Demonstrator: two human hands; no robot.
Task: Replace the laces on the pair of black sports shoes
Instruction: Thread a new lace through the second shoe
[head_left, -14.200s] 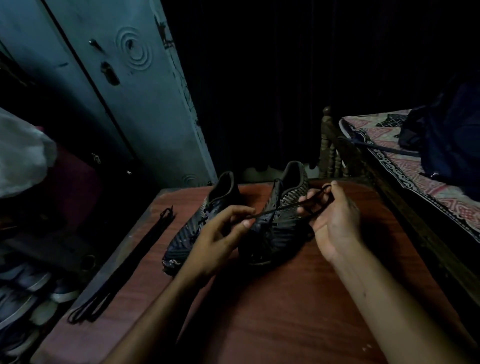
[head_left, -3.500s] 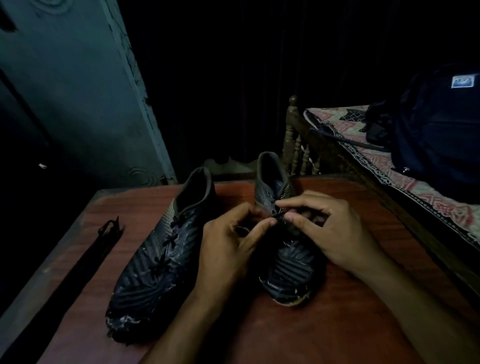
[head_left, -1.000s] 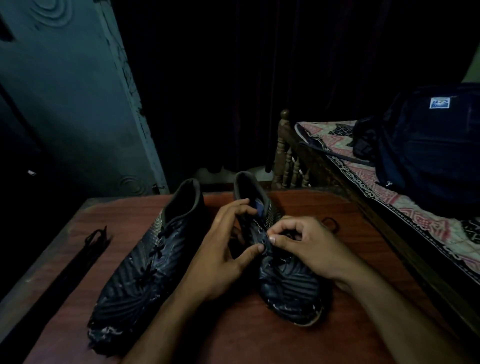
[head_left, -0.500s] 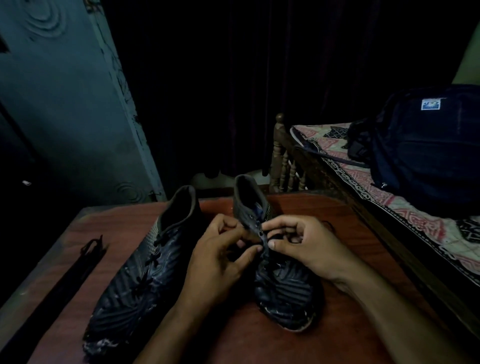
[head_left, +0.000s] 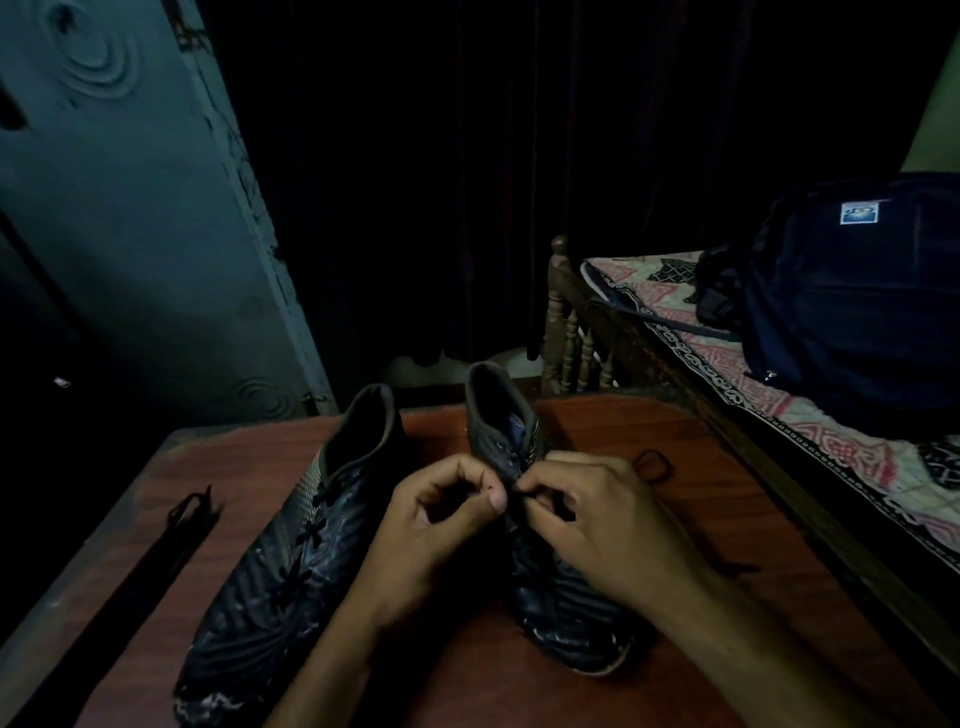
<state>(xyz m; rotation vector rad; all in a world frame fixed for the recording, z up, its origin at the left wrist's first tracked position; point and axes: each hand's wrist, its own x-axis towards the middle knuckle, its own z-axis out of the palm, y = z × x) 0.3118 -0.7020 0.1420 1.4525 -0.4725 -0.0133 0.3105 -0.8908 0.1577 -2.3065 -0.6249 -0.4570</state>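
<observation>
Two black sports shoes stand on a reddish wooden table (head_left: 727, 525), toes toward me. The left shoe (head_left: 291, 561) is laced. Over the middle of the right shoe (head_left: 561, 613) both my hands meet. My left hand (head_left: 441, 525) has its fingers curled, thumb and fingertips pressed on the shoe's upper near the eyelets. My right hand (head_left: 587, 525) pinches the black lace at the eyelets. A loop of that lace (head_left: 653, 464) lies on the table behind my right hand. The eyelets under my fingers are hidden.
A bundle of spare black laces (head_left: 145, 577) lies along the table's left edge. A wooden bed (head_left: 587, 332) with a patterned sheet and a dark backpack (head_left: 852, 306) stands at the right. A blue-grey cabinet door (head_left: 135, 234) rises at the left.
My hands have drawn closer together over the right shoe's eyelets. The lace loop now lies on the table behind my right hand. The view has tilted slightly.
</observation>
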